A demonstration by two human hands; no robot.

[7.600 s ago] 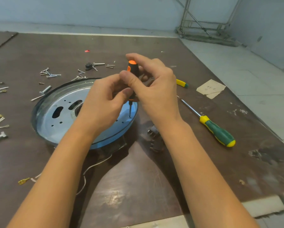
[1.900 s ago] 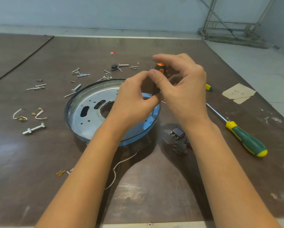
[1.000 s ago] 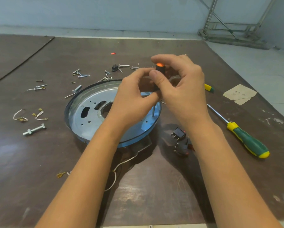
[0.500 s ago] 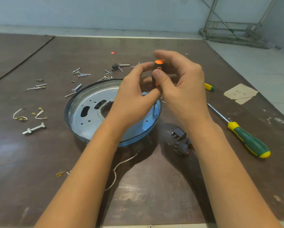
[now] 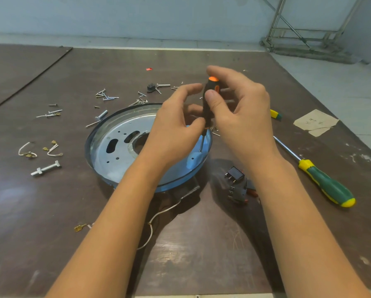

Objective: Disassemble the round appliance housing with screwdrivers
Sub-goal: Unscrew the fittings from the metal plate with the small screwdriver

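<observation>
The round housing (image 5: 120, 153) is a shallow silver metal dish with a blue rim, lying in the middle of the brown table. A black-and-orange screwdriver (image 5: 209, 97) stands upright with its tip on the dish's right inner edge. My right hand (image 5: 240, 117) pinches its handle between thumb and fingers. My left hand (image 5: 176, 130) holds the lower end of the handle, its index finger lifted off. The shaft (image 5: 202, 144) shows below both hands.
A green-and-yellow screwdriver (image 5: 322, 181) lies at the right, another yellow handle end (image 5: 276, 114) behind my right hand. Black switch parts (image 5: 236, 183) sit near the dish. Loose screws (image 5: 107, 96), a bolt (image 5: 45, 168), wire clips (image 5: 40, 148), a white wire (image 5: 158, 216) and paper scraps (image 5: 315, 122) are scattered about.
My left index finger has lifted off the handle top and the right thumb has slid down the handle. The screwdriver stays on the same spot at the dish's right edge.
</observation>
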